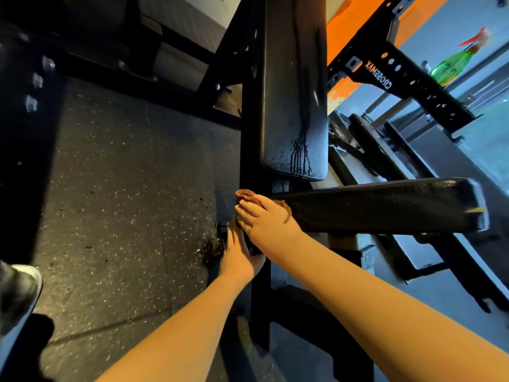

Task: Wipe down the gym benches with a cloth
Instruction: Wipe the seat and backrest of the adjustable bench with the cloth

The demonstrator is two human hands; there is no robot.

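A black gym bench has a wet back pad (294,86) with drips running down it, and a black seat pad (385,205) below it. My right hand (264,219) presses a brown cloth (246,195) against the near left end of the seat pad, fingers laid over the cloth. Just under it, my left hand (238,255) lies with straight fingers against the black frame post (256,271), holding nothing.
A green spray bottle with a red trigger (457,62) stands on a black rack beam (407,78) at the upper right. An orange upright (355,20) rises behind the bench. Speckled rubber floor (124,202) lies to the left, with a shoe (19,293) at the left edge.
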